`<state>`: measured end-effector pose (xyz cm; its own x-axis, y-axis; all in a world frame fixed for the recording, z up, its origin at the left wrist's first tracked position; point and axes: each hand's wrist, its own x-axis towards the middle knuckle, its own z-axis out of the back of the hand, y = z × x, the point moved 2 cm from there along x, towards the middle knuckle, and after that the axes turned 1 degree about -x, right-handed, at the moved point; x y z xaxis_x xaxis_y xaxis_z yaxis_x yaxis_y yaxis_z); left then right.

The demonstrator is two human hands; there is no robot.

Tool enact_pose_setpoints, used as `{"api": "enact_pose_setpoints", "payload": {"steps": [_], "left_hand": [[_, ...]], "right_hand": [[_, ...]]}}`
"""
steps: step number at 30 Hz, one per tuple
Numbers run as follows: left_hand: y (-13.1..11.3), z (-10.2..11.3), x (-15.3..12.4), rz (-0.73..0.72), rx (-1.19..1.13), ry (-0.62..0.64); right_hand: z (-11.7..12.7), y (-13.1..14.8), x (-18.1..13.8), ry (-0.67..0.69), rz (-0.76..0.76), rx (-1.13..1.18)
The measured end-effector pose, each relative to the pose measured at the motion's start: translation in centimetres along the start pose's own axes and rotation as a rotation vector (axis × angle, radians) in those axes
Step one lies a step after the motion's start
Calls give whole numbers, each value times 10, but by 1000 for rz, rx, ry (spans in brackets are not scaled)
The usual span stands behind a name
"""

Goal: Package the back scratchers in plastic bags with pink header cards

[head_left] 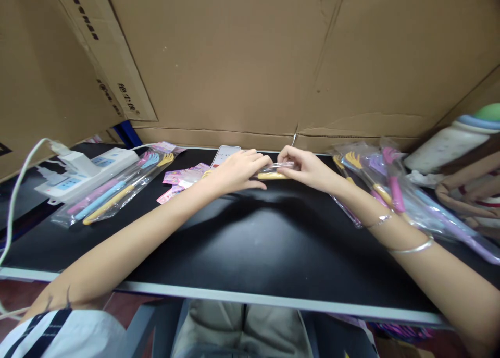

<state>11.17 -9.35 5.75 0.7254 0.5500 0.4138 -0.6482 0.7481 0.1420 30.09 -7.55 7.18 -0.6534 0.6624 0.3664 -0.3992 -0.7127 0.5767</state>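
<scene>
Between my hands, just above the black tabletop, lies a clear-wrapped pack of back scratchers with a yellow handle showing. My left hand lies over the pack, fingers on its far side and thumb on the near side. A yellow tip pokes out left of that hand. At the right end, my right hand is closed on the pack, pinching its wrapper with thumb and fingers. Part of the pack is hidden under my left hand. Pink printed cards lie left of my left hand, beside a phone.
At the left, a bagged set of pink, blue and yellow back scratchers lies by a white power strip. More bagged back scratchers are piled at the right, near a white bottle. Cardboard walls the back.
</scene>
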Motion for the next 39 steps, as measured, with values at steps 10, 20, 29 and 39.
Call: {"api": "enact_pose_setpoints", "payload": {"steps": [10, 20, 29, 39], "left_hand": [[2, 19, -2, -54, 142, -210], [-36, -17, -4, -298, 201, -190], [-62, -22, -6, -167, -56, 87], [-4, 33, -11, 77, -266, 509]], "right_hand": [[17, 3, -2, 219, -33, 235], [20, -69, -3, -14, -337, 249], [-24, -58, -6, 48, 14, -282], [-29, -41, -7, 111, 79, -531]]}}
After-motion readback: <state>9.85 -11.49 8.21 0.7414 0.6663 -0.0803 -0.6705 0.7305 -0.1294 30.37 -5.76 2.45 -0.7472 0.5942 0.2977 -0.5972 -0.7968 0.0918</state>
